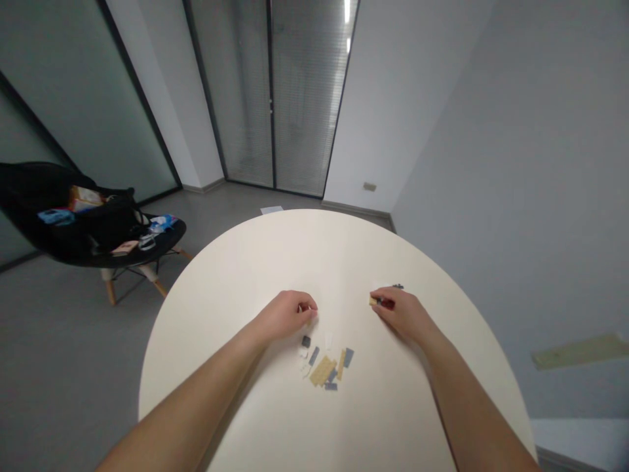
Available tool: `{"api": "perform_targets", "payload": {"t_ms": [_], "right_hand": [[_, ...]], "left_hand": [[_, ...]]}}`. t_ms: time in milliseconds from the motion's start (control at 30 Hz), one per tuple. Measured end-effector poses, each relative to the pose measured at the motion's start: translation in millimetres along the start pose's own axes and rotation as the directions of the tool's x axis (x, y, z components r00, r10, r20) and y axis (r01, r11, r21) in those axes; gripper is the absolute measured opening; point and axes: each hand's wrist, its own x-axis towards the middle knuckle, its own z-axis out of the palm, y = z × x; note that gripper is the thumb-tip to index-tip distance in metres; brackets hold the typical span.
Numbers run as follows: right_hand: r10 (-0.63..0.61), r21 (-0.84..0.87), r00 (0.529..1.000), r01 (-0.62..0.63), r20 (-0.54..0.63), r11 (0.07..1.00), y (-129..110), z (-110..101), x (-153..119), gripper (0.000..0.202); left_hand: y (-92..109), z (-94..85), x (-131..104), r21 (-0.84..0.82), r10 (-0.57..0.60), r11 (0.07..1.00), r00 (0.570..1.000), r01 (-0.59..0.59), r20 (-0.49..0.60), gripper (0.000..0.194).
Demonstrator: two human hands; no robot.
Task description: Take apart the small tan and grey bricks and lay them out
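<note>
My right hand (400, 310) is closed on a tan toy brick (373, 301), held between thumb and fingertips. Something dark and reddish shows within its grip, too small to name. Just behind that hand, dark pieces (398, 286) lie on the table. To the left, my left hand (289, 316) rests low over the tabletop with thumb and fingers pinched together; what they hold, if anything, cannot be made out. Below it is a loose group of toy bricks: a black piece (306, 341), tan plates (323, 371), a narrow tan strip (341, 364), grey plates (348, 357) and small white pieces.
The round white table (314, 249) fills the middle of the view. A black chair (93, 216) with a bag and small packages stands at the left. Glass doors (275, 98) are at the back, and a plain wall (531, 164) rises at the right.
</note>
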Motion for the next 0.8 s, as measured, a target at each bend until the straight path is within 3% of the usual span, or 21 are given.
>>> {"api": "perform_targets", "payload": {"t_ms": [167, 533, 633, 800], "right_hand": [[-0.013, -0.004, 0.999, 0.013, 0.041, 1.0, 3, -2, 0, 0.021], [-0.018, 0.009, 1.0, 0.018, 0.024, 1.0, 4, -3, -1, 0.021], [-0.007, 0.024, 1.0, 0.007, 0.01, 1.0, 2, -4, -2, 0.02], [0.007, 0.047, 1.0, -0.006, -0.019, 0.999, -4, -8, -1, 0.022]], "left_hand": [[-7, -2.5, 1, 0.084, -0.004, 0.996, 1.0, 0.006, -0.025, 0.023], [1, -5.3, -4, 0.108, 0.047, 0.992, 0.992, -0.059, 0.117, 0.027], [9, -6.3, -5, 0.084, 0.151, 0.981, 0.964, -0.173, 0.22, 0.025], [23, -5.7, -10, 0.06, 0.281, 0.942, 0.871, -0.332, 0.403, 0.028]]}}
